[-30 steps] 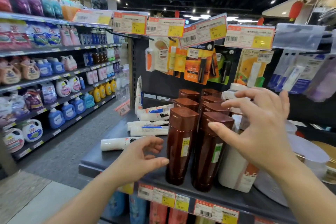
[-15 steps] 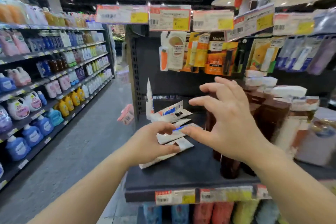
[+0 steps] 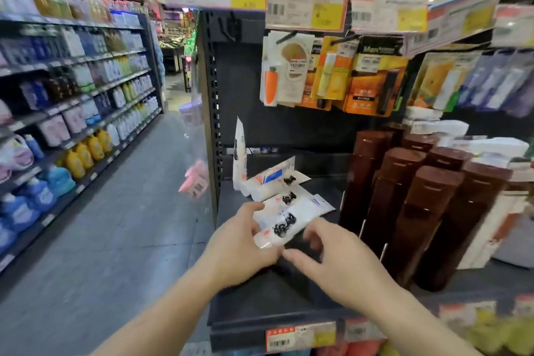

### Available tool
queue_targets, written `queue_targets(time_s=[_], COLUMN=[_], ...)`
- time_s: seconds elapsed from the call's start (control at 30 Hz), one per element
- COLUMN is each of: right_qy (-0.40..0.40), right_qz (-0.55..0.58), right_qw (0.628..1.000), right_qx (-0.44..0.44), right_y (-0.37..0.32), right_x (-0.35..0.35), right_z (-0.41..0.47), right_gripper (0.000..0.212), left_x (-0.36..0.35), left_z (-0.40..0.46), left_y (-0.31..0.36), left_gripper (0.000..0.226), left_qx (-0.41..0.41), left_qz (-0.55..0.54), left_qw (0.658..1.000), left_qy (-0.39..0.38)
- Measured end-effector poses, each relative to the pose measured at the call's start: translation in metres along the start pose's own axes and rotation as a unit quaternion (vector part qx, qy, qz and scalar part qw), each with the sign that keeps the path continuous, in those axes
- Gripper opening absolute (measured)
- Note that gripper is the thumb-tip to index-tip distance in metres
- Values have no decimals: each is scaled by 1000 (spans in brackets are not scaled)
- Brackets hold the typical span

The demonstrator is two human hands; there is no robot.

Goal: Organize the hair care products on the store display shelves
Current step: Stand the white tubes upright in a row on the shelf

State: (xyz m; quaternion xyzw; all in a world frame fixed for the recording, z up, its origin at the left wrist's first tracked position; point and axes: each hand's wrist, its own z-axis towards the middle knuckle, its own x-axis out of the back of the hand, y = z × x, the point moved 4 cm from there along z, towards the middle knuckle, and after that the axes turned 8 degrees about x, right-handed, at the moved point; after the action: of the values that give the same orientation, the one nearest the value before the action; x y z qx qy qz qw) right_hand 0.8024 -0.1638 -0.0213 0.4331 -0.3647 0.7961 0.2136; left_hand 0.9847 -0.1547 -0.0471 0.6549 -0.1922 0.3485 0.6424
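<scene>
On the dark display shelf (image 3: 260, 306) lie several white tubes with black and blue print. My left hand (image 3: 239, 246) grips the nearest white tube (image 3: 284, 224) at its lower end. My right hand (image 3: 335, 260) hovers just right of that tube, fingers loosely curled and blurred, holding nothing that I can see. More white tubes (image 3: 274, 182) lie behind, and one tube (image 3: 240, 150) stands upright against the back panel. Tall brown bottles (image 3: 427, 211) stand in rows on the right half of the shelf.
White bottles (image 3: 497, 222) stand right of the brown ones. Carded products (image 3: 361, 78) hang above under price labels (image 3: 306, 3). Price tags (image 3: 300, 337) line the shelf's front edge. An aisle (image 3: 115, 225) with detergent shelves (image 3: 72, 124) runs along the left.
My view swung left from the brown bottles to the tubes. My left hand closed on the nearest white tube, and my right hand dropped from the bottle tops down beside it.
</scene>
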Motion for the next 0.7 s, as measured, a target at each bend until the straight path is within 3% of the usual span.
queue_targets(time_s=[0.1,0.2,0.3,0.4,0.5,0.6,0.7], right_qy=[-26,2,56,89,148,181,188], right_qz=[26,121,158,152,106,59,54], right_qw=[997,989,980,979,974,965,946], right_qx=[-67,-88,-105,-106,-133,-183,-260], right_y=[5,1,-5,-14,-27,-36,-36], right_x=[-6,-11,-9,-5,-8,-21,-44], right_z=[8,19,30,33,26,25,24], right_gripper=[54,49,21,3,9,7,16], left_x=[7,3,0,11,36,49,37], left_z=[-2,-2,5,21,52,98,126], left_y=[3,14,18,5,-21,-43,-47], left_gripper=[70,47,47,57,44,10,19], left_qx=[-32,-76,-85,-137,-182,-157,-117], left_qz=[-109,-155,-195,-140,-140,-125,-22], left_qw=[993,985,976,975,966,977,987], left_qy=[40,17,-48,-107,-118,-75,-106])
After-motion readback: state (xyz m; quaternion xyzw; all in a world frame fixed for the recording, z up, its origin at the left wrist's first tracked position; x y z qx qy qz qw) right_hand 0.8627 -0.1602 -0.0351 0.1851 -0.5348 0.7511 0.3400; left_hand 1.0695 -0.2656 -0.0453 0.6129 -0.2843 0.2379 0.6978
